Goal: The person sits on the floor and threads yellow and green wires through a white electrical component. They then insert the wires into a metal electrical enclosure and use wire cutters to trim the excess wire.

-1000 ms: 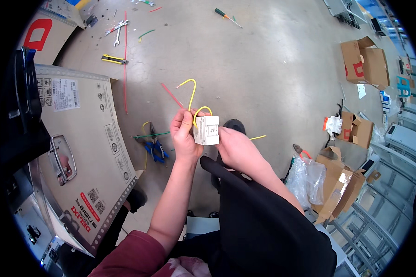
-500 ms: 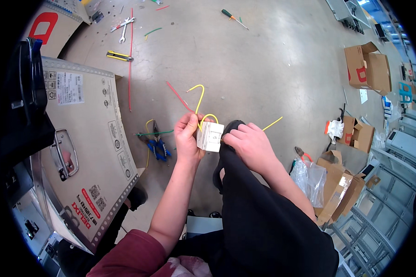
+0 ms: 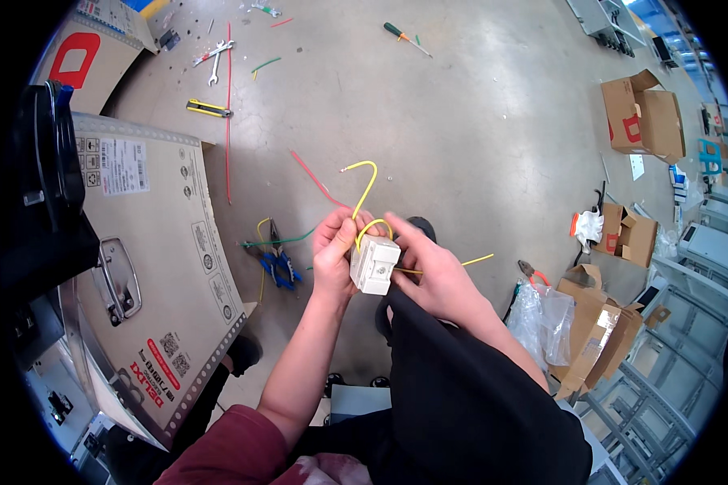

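My left hand (image 3: 334,252) is closed on a white box-shaped electrical module (image 3: 374,265), thumb and fingers gripping its left side. A yellow wire (image 3: 367,190) rises from the module's top and hooks over to a bare end. Beside it, another stretch of yellow wire bends in a small loop (image 3: 375,221). At the module's right side is my right hand (image 3: 434,275), its index finger reaching to the loop. A straight yellow wire (image 3: 478,259) runs through that hand and sticks out beyond it; the exact grip is partly hidden.
Blue-handled pliers (image 3: 280,263) lie left of my hands, with green wire (image 3: 291,240) beside them. Farther out are a red wire (image 3: 229,145), a yellow utility knife (image 3: 209,107), wrenches (image 3: 215,61) and a screwdriver (image 3: 407,39). A large carton (image 3: 162,267) stands left; open boxes (image 3: 643,121) stand right.
The module has moved slightly toward me and tilted. My right hand has come up beside it, index finger now at the yellow loop; the straight yellow wire has swung toward me.
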`<state>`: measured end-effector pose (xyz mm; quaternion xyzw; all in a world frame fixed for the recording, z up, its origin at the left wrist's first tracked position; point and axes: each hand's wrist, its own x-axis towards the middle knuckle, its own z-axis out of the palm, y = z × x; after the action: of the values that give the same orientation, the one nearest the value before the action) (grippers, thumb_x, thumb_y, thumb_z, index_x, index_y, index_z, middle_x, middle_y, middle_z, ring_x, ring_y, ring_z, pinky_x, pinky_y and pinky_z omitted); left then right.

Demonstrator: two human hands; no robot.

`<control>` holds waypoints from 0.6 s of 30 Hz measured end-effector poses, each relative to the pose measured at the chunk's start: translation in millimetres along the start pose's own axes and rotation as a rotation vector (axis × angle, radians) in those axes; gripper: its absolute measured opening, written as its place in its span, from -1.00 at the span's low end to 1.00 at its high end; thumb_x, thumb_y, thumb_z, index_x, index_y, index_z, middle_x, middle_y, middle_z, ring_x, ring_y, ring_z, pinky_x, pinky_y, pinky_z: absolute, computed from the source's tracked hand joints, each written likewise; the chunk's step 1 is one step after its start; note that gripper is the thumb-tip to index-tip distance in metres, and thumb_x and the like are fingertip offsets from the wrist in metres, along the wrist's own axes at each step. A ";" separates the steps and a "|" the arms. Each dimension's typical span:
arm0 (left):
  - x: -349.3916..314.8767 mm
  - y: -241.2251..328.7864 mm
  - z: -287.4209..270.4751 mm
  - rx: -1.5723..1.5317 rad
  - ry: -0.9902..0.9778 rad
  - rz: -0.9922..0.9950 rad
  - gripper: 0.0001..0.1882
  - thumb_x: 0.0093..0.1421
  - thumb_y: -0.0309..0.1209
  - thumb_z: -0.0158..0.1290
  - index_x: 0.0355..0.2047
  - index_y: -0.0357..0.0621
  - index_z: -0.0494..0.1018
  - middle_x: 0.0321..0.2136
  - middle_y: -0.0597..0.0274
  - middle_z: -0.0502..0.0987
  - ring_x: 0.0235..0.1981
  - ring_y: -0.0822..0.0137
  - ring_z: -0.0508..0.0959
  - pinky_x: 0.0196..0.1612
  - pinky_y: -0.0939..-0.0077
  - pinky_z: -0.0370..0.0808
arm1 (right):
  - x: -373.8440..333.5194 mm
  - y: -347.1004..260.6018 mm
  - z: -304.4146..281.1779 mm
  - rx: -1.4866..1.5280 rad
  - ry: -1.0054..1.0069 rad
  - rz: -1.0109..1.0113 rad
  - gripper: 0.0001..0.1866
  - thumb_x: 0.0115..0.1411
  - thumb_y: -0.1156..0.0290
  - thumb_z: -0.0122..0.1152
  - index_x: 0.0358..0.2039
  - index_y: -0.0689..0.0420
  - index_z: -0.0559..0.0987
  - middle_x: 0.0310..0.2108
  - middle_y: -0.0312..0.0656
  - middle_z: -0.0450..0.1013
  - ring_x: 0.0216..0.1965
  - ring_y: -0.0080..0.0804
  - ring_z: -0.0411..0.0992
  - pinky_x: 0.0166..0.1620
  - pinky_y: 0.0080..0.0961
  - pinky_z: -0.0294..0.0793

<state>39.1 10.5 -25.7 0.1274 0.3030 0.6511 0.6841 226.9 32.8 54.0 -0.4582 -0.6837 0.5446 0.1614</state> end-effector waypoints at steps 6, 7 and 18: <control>2.6 -1.2 -4.6 0.012 -0.084 -0.038 -0.71 0.52 -0.25 0.13 -0.20 -0.27 0.57 -0.30 0.03 0.65 -0.30 0.23 0.66 -0.18 0.34 0.65 | 0.6 -2.0 -11.4 0.149 -0.058 0.066 -0.17 0.25 0.67 0.32 0.52 -0.09 0.39 -0.09 -0.15 0.45 -0.24 -0.25 0.46 -0.05 -0.34 0.60; 2.6 -0.7 -4.8 0.020 -0.098 -0.059 -0.71 0.52 -0.25 0.13 -0.19 -0.28 0.57 -0.30 0.03 0.66 -0.31 0.23 0.67 -0.19 0.34 0.66 | 0.8 -1.1 -15.2 0.156 -0.066 0.074 -0.19 0.25 0.69 0.29 0.51 -0.10 0.43 -0.12 -0.16 0.43 -0.24 -0.26 0.45 -0.06 -0.35 0.59; -1.8 -11.8 -5.5 -0.042 -0.071 -0.126 -0.72 0.52 -0.27 0.12 -0.16 -0.29 0.58 -0.29 0.05 0.68 -0.26 0.22 0.71 -0.16 0.33 0.69 | 6.0 10.4 -35.5 0.017 -0.096 0.009 -0.33 0.26 0.69 0.27 0.35 -0.15 0.64 -0.26 -0.19 0.37 -0.20 -0.23 0.48 -0.09 -0.34 0.53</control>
<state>45.6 6.1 -36.3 0.1169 0.2722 0.6081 0.7365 254.0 58.7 55.7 -0.4333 -0.6840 0.5723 0.1300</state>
